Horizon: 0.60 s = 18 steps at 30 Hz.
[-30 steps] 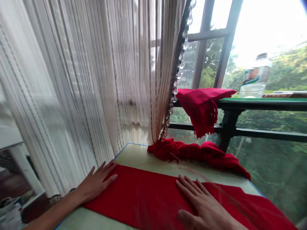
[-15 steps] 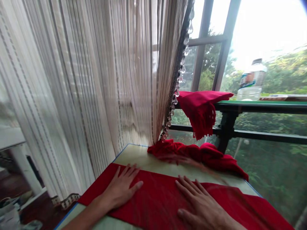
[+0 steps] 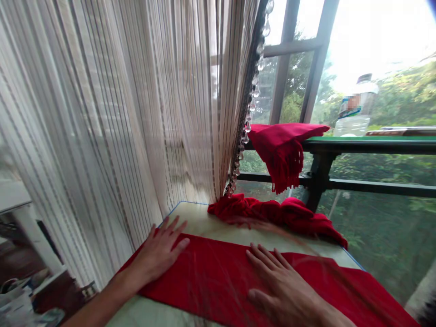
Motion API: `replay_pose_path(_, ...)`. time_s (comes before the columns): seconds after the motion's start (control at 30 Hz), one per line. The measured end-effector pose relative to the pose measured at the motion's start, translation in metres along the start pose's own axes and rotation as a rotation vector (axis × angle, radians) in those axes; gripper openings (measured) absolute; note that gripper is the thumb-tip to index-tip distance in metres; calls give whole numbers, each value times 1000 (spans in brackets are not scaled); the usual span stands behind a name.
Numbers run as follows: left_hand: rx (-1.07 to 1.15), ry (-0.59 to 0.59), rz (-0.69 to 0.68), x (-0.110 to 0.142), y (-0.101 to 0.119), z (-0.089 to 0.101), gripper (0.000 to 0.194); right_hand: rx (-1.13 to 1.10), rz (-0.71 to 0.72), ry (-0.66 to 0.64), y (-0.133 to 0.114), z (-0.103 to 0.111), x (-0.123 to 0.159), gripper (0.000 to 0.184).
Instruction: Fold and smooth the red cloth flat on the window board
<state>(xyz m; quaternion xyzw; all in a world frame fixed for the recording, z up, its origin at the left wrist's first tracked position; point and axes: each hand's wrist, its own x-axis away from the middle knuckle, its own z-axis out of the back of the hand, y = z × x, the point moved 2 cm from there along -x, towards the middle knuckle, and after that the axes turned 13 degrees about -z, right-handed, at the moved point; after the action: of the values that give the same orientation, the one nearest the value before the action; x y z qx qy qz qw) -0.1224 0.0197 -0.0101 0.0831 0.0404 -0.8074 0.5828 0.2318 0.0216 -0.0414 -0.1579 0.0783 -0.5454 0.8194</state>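
Observation:
A long red cloth lies spread across the pale tabletop, which has a blue edge. My left hand rests flat on the cloth's left end, fingers spread and pointing to the far corner. Farther right, my right hand lies palm down on the same cloth, its fingers stretched out toward the far edge. Neither hand grips anything. Behind the cloth, a crumpled red fabric is bunched along the table's far side.
A fringed red scarf hangs over the dark railing. On the rail stands a clear plastic bottle. A striped sheer curtain with a beaded edge hangs at the left, down to the table's side. Clutter lies at lower left.
My left hand has slid left along the cloth, toward its end. My right hand stays at almost the same spot on the cloth. The view has shifted slightly.

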Motion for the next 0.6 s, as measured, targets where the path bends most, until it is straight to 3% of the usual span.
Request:
replay_pose_path(0.07,108,-45,-163,-13,59,-2,65,-10,9,3,2,-1,-1,80)
replay_pose_path(0.13,178,-103,-232,-21,102,-7,70,-14,0,2,3,-1,-1,83)
replay_pose_path(0.17,196,-124,-247,-23,115,-9,70,-13,-7,-1,3,-1,-1,84)
replay_pose_path(0.23,211,-149,-235,-22,119,-14,70,-5,-14,-17,2,2,0,83)
replay_pose_path(0.33,178,-131,-177,-12,84,-20,68,0,-17,-43,-4,8,4,80)
replay_pose_path(0.53,-1,-110,-22,19,-35,-32,66,-44,-6,-33,-7,12,5,84)
replay_pose_path(0.6,-78,-118,48,23,-64,-30,61,-73,7,-26,-5,10,4,87)
